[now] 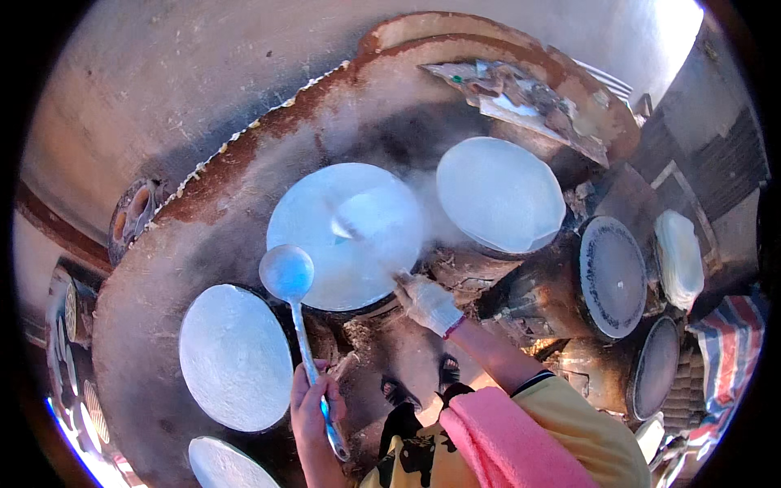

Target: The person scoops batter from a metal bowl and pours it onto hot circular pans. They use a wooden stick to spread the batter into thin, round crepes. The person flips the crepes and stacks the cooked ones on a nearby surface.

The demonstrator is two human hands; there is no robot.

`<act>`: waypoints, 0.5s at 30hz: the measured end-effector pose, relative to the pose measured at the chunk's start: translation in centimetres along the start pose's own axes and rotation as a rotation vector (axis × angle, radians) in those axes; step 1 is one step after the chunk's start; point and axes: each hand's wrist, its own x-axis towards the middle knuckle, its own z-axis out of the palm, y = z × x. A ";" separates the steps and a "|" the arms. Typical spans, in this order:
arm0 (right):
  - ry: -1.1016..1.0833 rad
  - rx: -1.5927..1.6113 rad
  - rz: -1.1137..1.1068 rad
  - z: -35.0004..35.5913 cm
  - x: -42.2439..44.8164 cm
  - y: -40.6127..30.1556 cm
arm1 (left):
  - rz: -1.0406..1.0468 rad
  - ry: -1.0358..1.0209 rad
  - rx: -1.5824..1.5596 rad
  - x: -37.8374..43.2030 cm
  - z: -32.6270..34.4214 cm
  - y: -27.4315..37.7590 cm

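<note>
My left hand (317, 393) is closed around the handle of a metal ladle (287, 272), whose round bowl overlaps the near left edge of a large round pan (366, 274). Pale, shiny liquid or batter lies in that pan, and steam blurs its surface. My right hand (427, 302), in a whitish knit glove, is at the pan's near right rim with its fingers pointing at the edge; whether they grip anything is unclear. Round white sheets cover a pan at the left (237, 360) and another at the upper right (500, 192).
Two dark round griddles (613, 277) (656, 369) stand on drum-like stoves at the right, beside a folded white stack (679, 259). Another white-topped pan (226, 466) is at the bottom left. A cluttered board (531, 107) lies on the far earthen ledge. A striped cloth (729, 354) hangs at far right.
</note>
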 end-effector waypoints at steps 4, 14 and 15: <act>-0.280 -0.563 0.427 -7.4 -0.2 -8.3 | 0.032 0.008 -0.015 -0.9 0.4 -0.4; -0.056 -0.154 0.003 -7.1 1.0 -6.8 | 0.033 0.029 0.019 0.8 1.6 -1.5; -0.159 -0.163 0.211 -7.6 1.1 -6.6 | 0.006 0.006 0.010 1.0 1.6 -1.6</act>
